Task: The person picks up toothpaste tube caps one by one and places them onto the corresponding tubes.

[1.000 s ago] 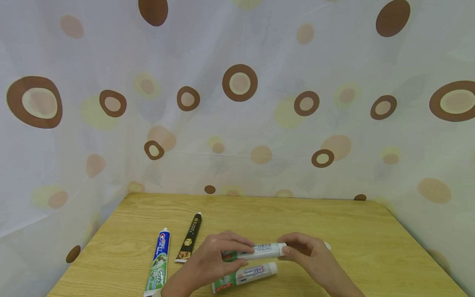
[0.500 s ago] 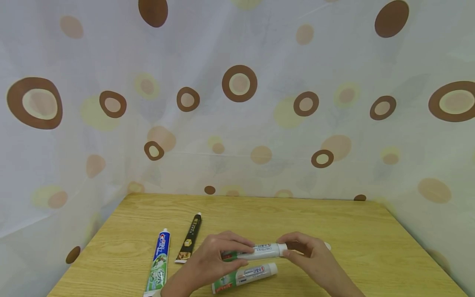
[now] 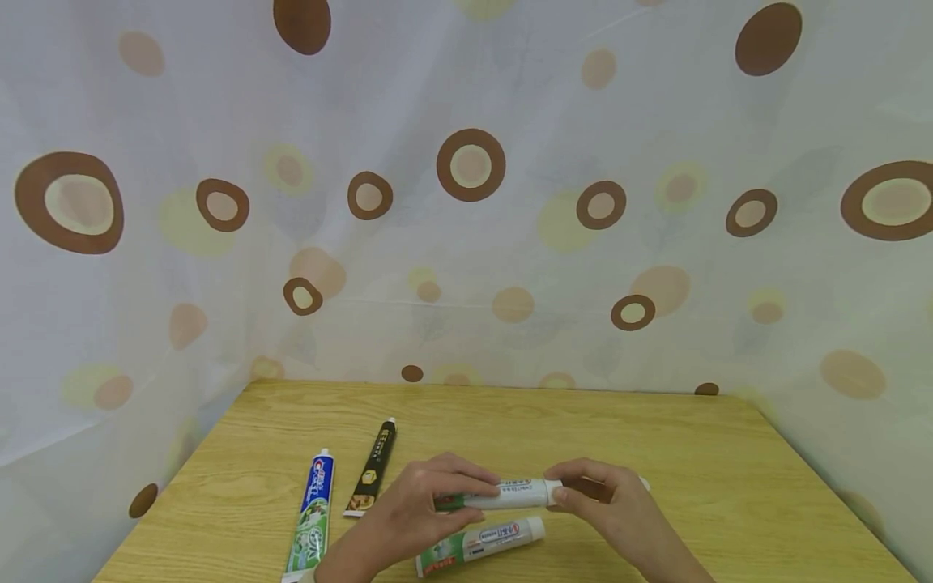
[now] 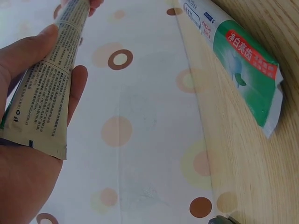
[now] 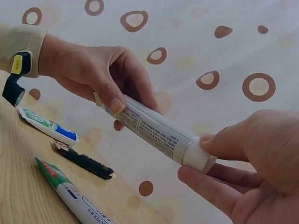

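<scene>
My left hand (image 3: pixel 419 506) grips the flat end of a white and green toothpaste tube (image 3: pixel 510 494) held level above the table. My right hand (image 3: pixel 601 498) pinches the tube's white cap (image 5: pixel 200 156) between thumb and fingers. The left wrist view shows the tube's printed back (image 4: pixel 44 88) inside my left hand (image 4: pixel 28 154). In the right wrist view the left hand (image 5: pixel 100 77) wraps the tube (image 5: pixel 149 128) and my right hand (image 5: pixel 243 163) closes on the cap.
A second green and white tube (image 3: pixel 481 544) lies on the wooden table (image 3: pixel 692 478) just below my hands. A blue and green tube (image 3: pixel 313 510) and a black tube (image 3: pixel 373 467) lie to the left. A spotted curtain (image 3: pixel 466 186) surrounds the table.
</scene>
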Demonstrator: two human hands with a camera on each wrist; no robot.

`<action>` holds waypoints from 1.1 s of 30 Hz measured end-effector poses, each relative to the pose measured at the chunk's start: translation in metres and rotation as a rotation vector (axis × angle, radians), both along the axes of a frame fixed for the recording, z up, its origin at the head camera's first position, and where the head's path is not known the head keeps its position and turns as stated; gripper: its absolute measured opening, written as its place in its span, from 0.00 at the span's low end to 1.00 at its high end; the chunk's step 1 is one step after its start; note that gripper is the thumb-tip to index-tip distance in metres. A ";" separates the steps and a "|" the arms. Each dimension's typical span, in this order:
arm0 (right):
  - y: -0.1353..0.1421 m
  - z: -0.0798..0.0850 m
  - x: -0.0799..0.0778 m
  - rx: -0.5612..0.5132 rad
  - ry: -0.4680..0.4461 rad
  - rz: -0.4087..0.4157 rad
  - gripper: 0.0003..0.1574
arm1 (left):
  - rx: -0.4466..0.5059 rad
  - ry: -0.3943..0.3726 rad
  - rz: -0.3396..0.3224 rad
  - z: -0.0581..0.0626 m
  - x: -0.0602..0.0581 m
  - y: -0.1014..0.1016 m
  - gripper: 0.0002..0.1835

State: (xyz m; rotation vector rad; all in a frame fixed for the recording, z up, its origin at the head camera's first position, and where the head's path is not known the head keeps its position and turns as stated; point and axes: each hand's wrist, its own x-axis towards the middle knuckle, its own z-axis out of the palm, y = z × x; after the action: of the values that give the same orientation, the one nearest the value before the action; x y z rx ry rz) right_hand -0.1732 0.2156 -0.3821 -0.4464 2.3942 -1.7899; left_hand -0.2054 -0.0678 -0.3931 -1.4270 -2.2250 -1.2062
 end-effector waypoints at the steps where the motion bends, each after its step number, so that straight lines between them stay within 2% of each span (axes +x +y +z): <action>1: 0.000 0.000 0.000 0.004 -0.004 -0.002 0.24 | -0.001 -0.001 0.000 0.000 0.000 0.000 0.15; 13: -0.002 0.001 0.000 0.052 0.087 -0.034 0.20 | 0.035 -0.004 -0.007 0.002 0.002 0.000 0.12; 23: -0.006 0.001 0.002 0.042 0.016 -0.160 0.20 | 0.011 0.069 0.018 0.002 0.001 0.002 0.16; 29: -0.007 0.000 0.001 0.058 0.000 -0.193 0.19 | -0.006 0.108 0.013 0.002 0.001 0.003 0.16; 33: -0.007 0.000 0.000 0.057 -0.002 -0.185 0.20 | -0.001 0.133 0.012 0.001 0.001 0.004 0.17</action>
State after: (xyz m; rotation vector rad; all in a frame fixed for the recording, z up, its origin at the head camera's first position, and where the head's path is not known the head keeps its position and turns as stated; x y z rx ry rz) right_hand -0.1731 0.2085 -0.3824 -0.2227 2.5526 -1.7847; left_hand -0.2042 -0.0642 -0.3920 -1.4472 -2.1420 -1.0738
